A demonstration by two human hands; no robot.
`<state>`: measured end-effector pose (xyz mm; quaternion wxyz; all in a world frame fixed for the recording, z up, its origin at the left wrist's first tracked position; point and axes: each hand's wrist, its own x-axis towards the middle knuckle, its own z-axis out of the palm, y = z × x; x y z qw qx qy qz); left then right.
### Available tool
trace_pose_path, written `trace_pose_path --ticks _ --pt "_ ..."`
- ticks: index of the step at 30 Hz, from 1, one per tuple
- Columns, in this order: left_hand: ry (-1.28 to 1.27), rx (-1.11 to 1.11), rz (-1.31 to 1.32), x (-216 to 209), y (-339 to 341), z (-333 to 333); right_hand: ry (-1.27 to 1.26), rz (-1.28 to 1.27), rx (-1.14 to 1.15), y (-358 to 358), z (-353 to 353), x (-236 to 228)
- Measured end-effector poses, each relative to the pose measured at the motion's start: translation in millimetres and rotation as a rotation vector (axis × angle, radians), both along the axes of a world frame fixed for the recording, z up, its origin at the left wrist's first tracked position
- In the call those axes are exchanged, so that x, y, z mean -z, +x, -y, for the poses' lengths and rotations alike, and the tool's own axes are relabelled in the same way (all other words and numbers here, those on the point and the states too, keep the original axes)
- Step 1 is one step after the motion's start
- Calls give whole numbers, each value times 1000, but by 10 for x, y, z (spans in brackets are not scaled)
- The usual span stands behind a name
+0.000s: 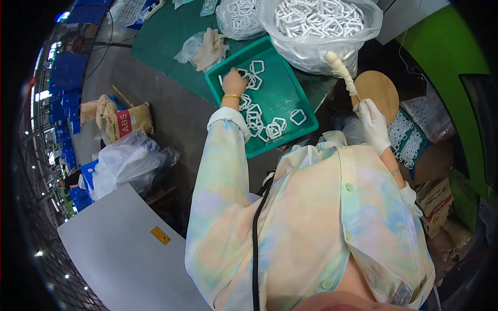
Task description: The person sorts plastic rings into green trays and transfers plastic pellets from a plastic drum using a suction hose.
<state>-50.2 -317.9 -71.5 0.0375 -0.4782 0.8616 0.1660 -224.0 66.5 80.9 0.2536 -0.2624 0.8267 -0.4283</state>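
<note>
My bare left hand point(234, 84), with a yellow band at the wrist, is in the upper left part of a green tray point(291, 93). Its fingers look curled and are mostly hidden; a sliver of white shows beside them. Several white four- and five-sided plastic frames point(254, 116) lie in the tray around and below that hand. One frame point(298, 117) sits apart near the right wall. On my right hand point(372, 124) is a white glove. It is closed round the lower end of a stick point(340, 70) wrapped in cream material, which points up and left.
A clear bag point(314, 54) full of white frames stands behind the tray, with a smaller bag point(239, 23) beside it. A cloth glove point(210, 49) lies on the green tabletop point(179, 44). At right are a round wooden stool point(381, 90) and bins of white parts point(410, 137).
</note>
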Motion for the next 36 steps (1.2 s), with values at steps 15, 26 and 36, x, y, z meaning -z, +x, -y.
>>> trace_pose_path --ticks 15,26,36 --pt "89 179 19 -52 -117 -236 17 37 -42 -18 37 4" --pt "39 -92 -382 260 -409 -118 39 63 -18 -19 -27 41" --pt "128 6 -494 109 -297 -371 55 138 -41 40 13 76"
